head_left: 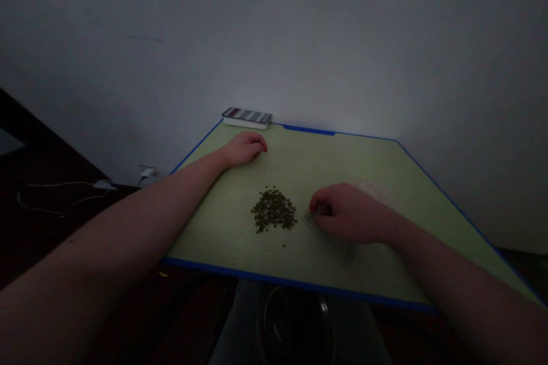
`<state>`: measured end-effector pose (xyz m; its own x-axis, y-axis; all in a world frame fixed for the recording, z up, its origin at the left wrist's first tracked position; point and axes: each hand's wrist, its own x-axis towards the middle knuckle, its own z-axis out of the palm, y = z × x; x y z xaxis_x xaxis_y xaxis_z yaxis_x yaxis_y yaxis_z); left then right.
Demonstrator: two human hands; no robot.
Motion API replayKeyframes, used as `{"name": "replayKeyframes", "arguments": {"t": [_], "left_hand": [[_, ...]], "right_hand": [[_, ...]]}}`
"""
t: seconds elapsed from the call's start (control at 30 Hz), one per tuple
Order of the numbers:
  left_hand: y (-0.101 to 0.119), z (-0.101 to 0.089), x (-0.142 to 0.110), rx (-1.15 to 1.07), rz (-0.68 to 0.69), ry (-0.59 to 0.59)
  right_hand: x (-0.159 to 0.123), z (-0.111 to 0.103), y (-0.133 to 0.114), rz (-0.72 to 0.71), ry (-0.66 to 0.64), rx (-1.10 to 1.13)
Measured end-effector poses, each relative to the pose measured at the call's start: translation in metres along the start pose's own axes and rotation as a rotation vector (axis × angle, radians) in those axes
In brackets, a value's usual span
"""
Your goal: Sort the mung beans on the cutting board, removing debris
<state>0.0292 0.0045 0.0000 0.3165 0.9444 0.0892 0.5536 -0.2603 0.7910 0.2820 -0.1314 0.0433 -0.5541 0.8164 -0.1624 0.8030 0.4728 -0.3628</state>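
A loose heap of small green beans (274,210) lies on the pale green tabletop (325,159), with one stray bean (283,246) nearer the front edge. My left hand (246,148) rests on the table behind the heap, its fingers curled in; whatever they may hold is hidden. To the right of the heap, my right hand (342,211) is closed with thumb and fingers pinched together. A clear plastic container or bag (342,251) shows under and in front of that hand. Whether the fingers grip its edge or something small cannot be told.
A phone (248,114) lies on a white box (245,124) at the back left corner, by the wall. Pale small grains (369,187) are spread beyond my right hand. Blue edging (299,284) borders the table; a dark round pot (295,325) sits below it.
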Motion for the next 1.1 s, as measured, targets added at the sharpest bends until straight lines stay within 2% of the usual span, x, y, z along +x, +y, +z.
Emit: {"name": "replayKeyframes", "arguments": {"t": [0.1,0.33,0.67,1.1], "left_hand": [[0.0,0.0,0.0,-0.001,0.001,0.002],[0.002,0.0,0.001,0.003,-0.01,-0.006],[0.001,0.0,-0.001,0.001,-0.003,0.004],[0.002,0.0,-0.001,0.003,-0.009,0.003]], "right_hand": [[-0.001,-0.003,0.002,-0.014,-0.006,0.008],[-0.002,0.004,-0.01,-0.084,-0.021,0.079],[0.001,-0.004,0.005,0.049,0.018,-0.063],[0.006,0.003,0.001,-0.059,0.065,0.035]]}}
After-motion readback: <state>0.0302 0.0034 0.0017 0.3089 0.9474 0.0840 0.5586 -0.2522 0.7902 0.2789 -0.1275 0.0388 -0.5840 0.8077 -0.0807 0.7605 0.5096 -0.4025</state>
